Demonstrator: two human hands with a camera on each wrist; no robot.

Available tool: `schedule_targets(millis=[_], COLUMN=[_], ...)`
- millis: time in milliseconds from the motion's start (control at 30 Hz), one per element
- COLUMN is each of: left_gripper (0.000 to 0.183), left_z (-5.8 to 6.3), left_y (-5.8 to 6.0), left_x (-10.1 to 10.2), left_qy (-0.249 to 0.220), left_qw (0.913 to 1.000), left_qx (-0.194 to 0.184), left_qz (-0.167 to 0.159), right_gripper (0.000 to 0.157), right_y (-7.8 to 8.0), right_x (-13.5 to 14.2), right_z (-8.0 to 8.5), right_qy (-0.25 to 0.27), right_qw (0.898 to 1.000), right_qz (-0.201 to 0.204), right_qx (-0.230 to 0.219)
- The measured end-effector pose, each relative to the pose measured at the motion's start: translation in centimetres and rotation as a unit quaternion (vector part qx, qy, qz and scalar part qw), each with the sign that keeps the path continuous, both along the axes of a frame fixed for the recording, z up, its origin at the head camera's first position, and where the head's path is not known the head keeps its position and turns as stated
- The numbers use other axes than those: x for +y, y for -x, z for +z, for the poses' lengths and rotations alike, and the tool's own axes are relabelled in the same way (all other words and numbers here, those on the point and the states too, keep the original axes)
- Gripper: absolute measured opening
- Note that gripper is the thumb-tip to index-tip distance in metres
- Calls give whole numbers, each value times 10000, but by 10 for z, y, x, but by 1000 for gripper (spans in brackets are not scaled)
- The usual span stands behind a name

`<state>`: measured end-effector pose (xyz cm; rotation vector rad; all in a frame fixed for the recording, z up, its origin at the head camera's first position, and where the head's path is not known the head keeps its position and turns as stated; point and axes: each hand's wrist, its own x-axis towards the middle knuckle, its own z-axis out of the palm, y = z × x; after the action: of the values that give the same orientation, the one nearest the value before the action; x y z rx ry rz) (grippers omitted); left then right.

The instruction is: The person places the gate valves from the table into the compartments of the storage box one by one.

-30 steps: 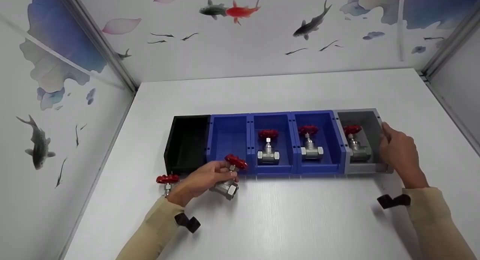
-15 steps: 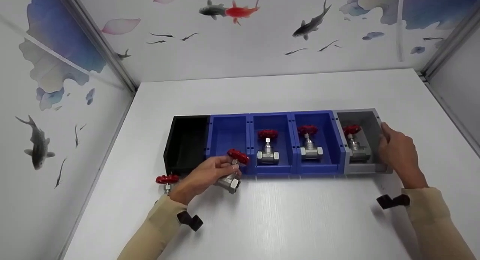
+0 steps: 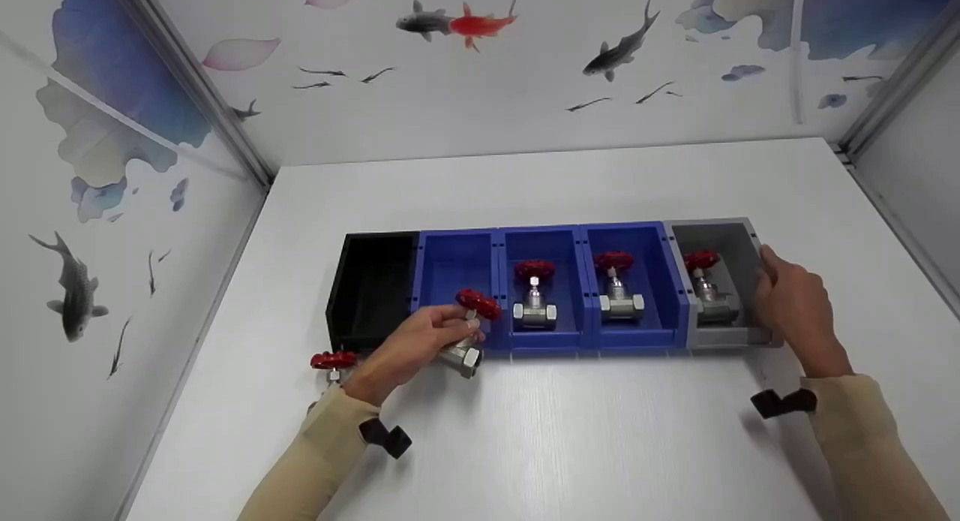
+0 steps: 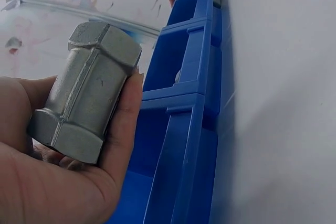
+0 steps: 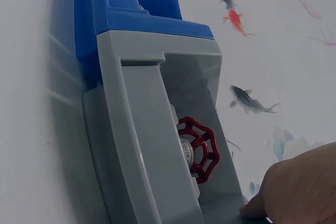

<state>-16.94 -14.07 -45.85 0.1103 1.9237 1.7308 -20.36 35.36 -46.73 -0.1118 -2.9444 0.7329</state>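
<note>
In the head view my left hand (image 3: 411, 347) grips a gate valve (image 3: 460, 358) with a red handwheel. It holds the valve tilted, over the front edge of the left blue bin (image 3: 456, 254). The valve's grey metal body shows close up in the left wrist view, between thumb and fingers. My right hand (image 3: 799, 309) holds the right wall of the grey bin (image 3: 716, 236) with curled fingers. Inside that bin lies another valve (image 3: 712, 299); its red handwheel (image 5: 206, 150) also shows in the right wrist view.
Two more blue bins, the middle one (image 3: 540, 239) and the right one (image 3: 626, 232), each contain a valve. A black bin (image 3: 375, 281) ends the row at left. Another red-wheeled valve (image 3: 333, 360) stands on the white table (image 3: 585, 431), partly hidden by my left wrist.
My left hand has moved slightly forward and right with the valve, bringing its handwheel over the left blue bin's front part. The right hand has stayed at the grey bin.
</note>
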Motion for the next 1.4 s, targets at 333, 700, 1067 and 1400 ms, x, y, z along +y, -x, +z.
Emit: schedule_targets(millis=[333, 700, 1067, 1400], left_gripper=[46, 33, 34, 36], left_z=[3, 6, 4, 3], left_y=[1, 6, 17, 26], left_x=[-5, -1, 6, 9], left_qy=[107, 57, -201, -92], left_qw=[9998, 9985, 9943, 9920], left_qx=[163, 157, 56, -33], left_qz=[89, 526, 1044, 1257], right_gripper=[49, 48, 48, 49], right_y=[-2, -1, -1, -1], right_x=[-1, -1, -1, -1], right_z=[2, 0, 1, 1], right_qy=[4, 20, 22, 30], right_qw=[10000, 10000, 10000, 9999], right_qz=[-11, -40, -82, -89], right_qx=[-63, 19, -29, -83])
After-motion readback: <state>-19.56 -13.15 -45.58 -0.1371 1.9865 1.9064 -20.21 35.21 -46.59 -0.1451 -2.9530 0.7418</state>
